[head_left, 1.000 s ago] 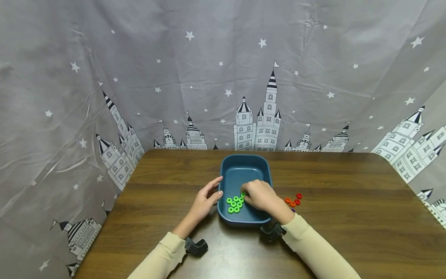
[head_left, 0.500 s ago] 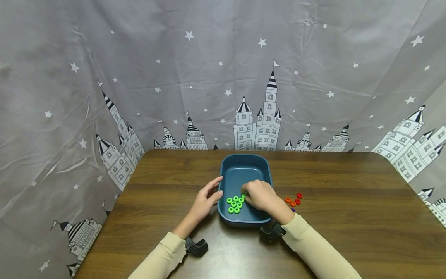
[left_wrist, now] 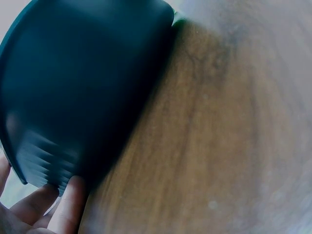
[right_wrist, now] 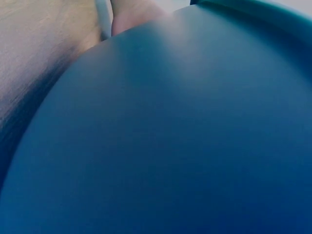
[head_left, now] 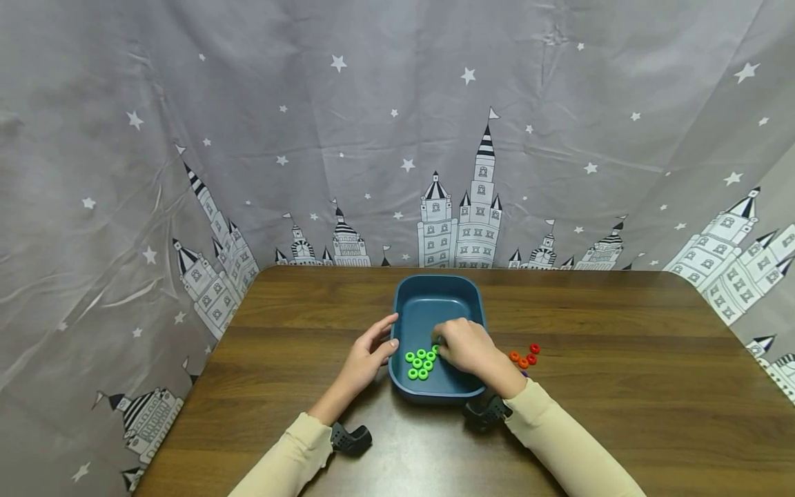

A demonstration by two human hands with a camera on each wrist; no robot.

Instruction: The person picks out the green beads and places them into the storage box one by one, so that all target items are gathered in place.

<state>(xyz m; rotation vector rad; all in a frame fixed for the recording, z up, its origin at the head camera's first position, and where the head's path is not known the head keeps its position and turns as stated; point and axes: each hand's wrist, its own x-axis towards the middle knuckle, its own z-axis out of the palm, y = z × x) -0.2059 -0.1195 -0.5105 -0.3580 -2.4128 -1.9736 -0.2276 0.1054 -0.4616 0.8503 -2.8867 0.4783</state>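
A dark blue rectangular box (head_left: 428, 394) stands on the table. Several small green rings (head_left: 417, 363) lie in its near left part. My left hand (head_left: 366, 353) is at the box's left side, thumb and index finger at the rim. In the left wrist view, fingers (left_wrist: 68, 207) touch the ribbed outer wall of the box (left_wrist: 83, 73). Inside the box, my right hand (head_left: 466, 348) has its fingers curled down at a green ring (head_left: 436, 350) at the right of the group, appearing to pinch it. The fingertips are hidden behind the hand.
Right of the box, two orange rings (head_left: 518, 359) and two red rings (head_left: 533, 353) lie on the wooden table (head_left: 621, 373). A purple piece (head_left: 524, 374) shows partly behind the right wrist. A grey castle-print curtain (head_left: 373, 138) hangs behind the table.
The right hand has shifted slightly right and toward me, and the green ring at its fingers has moved a little the same way. The left hand and box stay in place.
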